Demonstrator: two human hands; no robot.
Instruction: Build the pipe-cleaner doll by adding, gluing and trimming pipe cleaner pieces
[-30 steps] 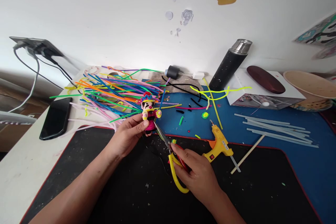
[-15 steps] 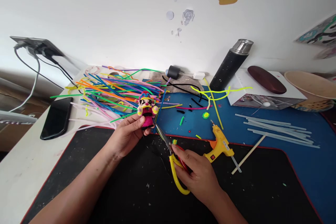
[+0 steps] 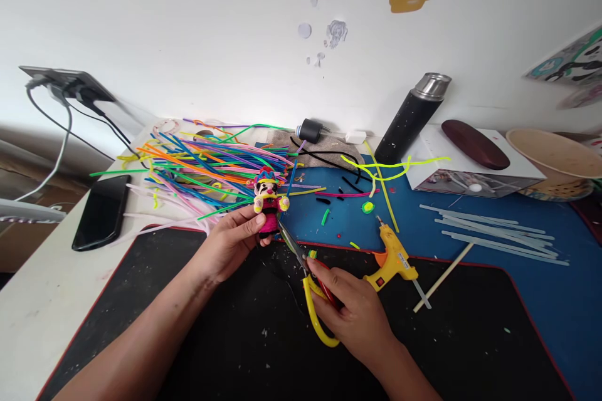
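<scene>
Doll (image 3: 269,205) is pinched in the left hand (image 3: 230,241) over the desk (image 3: 42,319), right hand (image 3: 350,310) gripping scissors (image 3: 301,255), tips right by its lower body. Looks like trimming to me; any snip calls for steady holding and careful aim.

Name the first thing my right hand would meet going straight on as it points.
Leading with its metal scissors with yellow and red handles, the right hand would probably first meet the small, magenta-bodied fuzzy doll held in the left hand, though depth there is unclear.
</scene>
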